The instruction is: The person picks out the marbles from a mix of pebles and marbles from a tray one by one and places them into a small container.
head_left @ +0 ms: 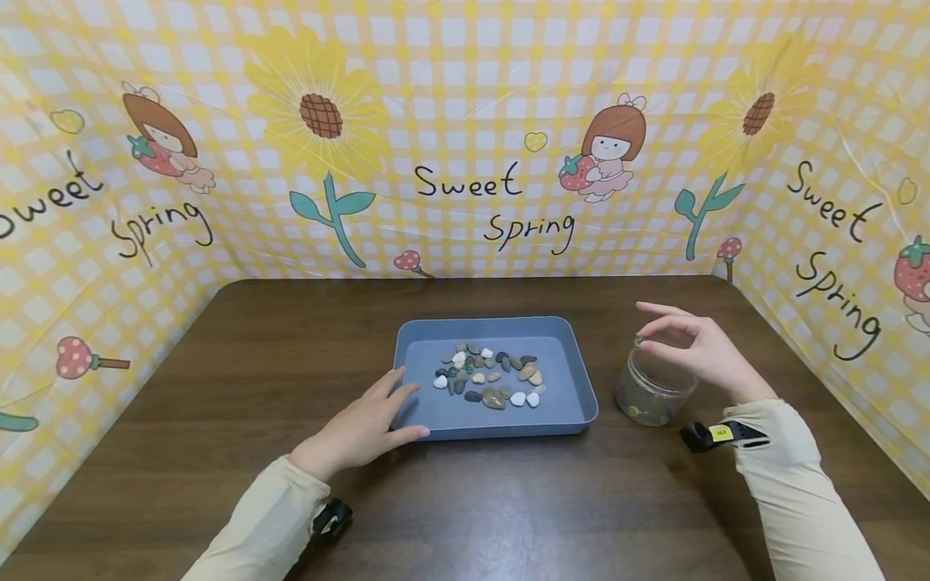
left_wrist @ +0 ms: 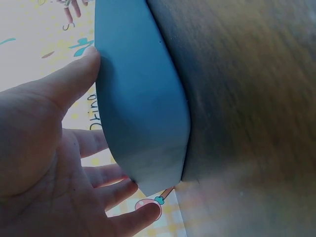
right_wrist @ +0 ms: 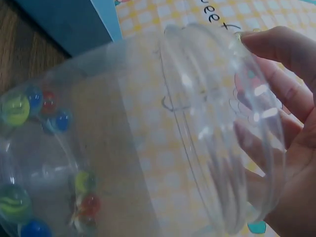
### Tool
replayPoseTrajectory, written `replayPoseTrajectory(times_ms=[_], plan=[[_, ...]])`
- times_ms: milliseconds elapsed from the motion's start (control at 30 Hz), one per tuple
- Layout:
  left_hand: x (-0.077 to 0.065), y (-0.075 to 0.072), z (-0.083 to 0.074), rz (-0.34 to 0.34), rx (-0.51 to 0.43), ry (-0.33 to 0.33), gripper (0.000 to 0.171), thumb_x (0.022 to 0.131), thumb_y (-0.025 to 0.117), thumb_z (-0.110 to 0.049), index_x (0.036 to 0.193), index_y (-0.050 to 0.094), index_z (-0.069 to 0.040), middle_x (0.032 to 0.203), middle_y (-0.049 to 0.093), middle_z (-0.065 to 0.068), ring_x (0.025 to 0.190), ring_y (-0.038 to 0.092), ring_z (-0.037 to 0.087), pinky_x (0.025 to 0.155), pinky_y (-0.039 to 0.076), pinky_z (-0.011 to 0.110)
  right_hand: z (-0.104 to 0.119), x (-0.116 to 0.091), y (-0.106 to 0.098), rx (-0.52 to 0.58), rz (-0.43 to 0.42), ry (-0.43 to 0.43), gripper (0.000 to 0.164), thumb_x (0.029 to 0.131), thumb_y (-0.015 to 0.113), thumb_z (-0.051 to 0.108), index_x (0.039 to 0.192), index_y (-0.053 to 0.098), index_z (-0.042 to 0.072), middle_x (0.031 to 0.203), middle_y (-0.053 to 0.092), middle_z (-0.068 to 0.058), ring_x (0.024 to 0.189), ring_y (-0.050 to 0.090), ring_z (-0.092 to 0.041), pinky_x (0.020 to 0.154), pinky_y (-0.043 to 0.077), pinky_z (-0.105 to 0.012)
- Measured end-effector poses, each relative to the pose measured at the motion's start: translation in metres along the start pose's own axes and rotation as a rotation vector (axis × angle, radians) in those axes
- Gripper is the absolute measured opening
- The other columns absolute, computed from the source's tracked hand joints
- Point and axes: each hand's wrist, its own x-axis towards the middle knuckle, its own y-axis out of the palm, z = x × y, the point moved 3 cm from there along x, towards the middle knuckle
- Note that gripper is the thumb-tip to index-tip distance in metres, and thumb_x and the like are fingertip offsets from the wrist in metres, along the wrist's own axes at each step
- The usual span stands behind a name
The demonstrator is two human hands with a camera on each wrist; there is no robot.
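In the head view my right hand (head_left: 683,349) is over the mouth of a clear jar (head_left: 643,395), pinching a small glassy marble (head_left: 638,340) between thumb and index finger. The other fingers extend beyond it. Through the jar wall in the right wrist view, several colored marbles show at the bottom, among them a blue marble (right_wrist: 63,119) and a yellow-green marble (right_wrist: 16,109). My left hand (head_left: 361,426) lies at the left end of a blue tray (head_left: 501,429), fingers spread, thumb against the near wall. Several pebbles (head_left: 494,397) in grey, white and tan lie in the tray.
The tray and jar stand on a dark wooden table (head_left: 291,339), the jar just right of the tray. A yellow checked cloth (head_left: 465,105) with printed flowers and lettering walls in the back and both sides.
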Motion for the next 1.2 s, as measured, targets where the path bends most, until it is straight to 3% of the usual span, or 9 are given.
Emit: replayPoseTrajectory(times_ms=[400,667,967,1033,1100,1200], plan=[[0.0,-0.002,0.0,-0.002,0.009,0.01,0.067,0.09,0.056,-0.046,0.139,0.041,-0.003,0.15,0.025,0.026,0.139,0.026,0.042,0.105,0.035,0.055,-0.02,-0.005,-0.003,0.059,0.021,0.04,0.017,0.086,0.066,0.01,0.098,0.065,-0.002,0.129,0.049,0.024,0.111,0.047,0.018,0.09,0.039,-0.004],[0.0,-0.002,0.0,-0.003,0.008,0.008,0.068,0.089,0.056,-0.047,0.139,0.041,-0.003,0.15,0.025,0.026,0.139,0.026,0.042,0.105,0.034,0.056,-0.026,-0.008,-0.003,0.053,0.022,0.056,0.017,0.086,0.065,0.009,0.098,0.064,-0.004,0.138,0.049,-0.018,0.109,0.048,0.019,0.088,0.042,-0.006],[0.001,-0.001,0.001,-0.006,0.009,0.009,0.067,0.09,0.056,-0.046,0.139,0.04,-0.003,0.15,0.025,0.026,0.139,0.025,0.042,0.105,0.034,0.055,-0.035,-0.01,-0.004,0.009,0.03,0.095,0.018,0.087,0.066,0.013,0.098,0.064,-0.002,0.136,0.045,-0.029,0.106,0.046,0.022,0.087,0.039,-0.002],[0.001,-0.001,0.001,-0.006,0.007,0.007,0.067,0.09,0.056,-0.045,0.139,0.04,-0.003,0.15,0.025,0.026,0.139,0.025,0.042,0.105,0.034,0.055,-0.037,-0.01,-0.004,0.002,0.028,0.1,0.018,0.087,0.066,0.013,0.098,0.064,-0.001,0.135,0.051,-0.019,0.105,0.046,0.023,0.087,0.038,-0.002],[0.0,-0.001,0.0,-0.005,0.004,0.005,0.066,0.09,0.057,-0.045,0.14,0.04,-0.003,0.15,0.025,0.025,0.139,0.025,0.042,0.105,0.034,0.056,-0.039,-0.011,-0.004,0.008,0.022,0.102,0.018,0.086,0.066,0.012,0.098,0.064,-0.002,0.13,0.057,0.0,0.104,0.047,0.022,0.087,0.038,-0.002],[0.0,-0.002,0.0,-0.005,0.002,0.003,0.066,0.09,0.057,-0.044,0.14,0.04,-0.003,0.15,0.025,0.025,0.139,0.025,0.042,0.105,0.033,0.055,-0.038,-0.011,-0.004,0.029,0.013,0.103,0.018,0.085,0.067,0.01,0.098,0.064,-0.003,0.118,0.052,0.027,0.102,0.049,0.021,0.086,0.039,-0.002]])
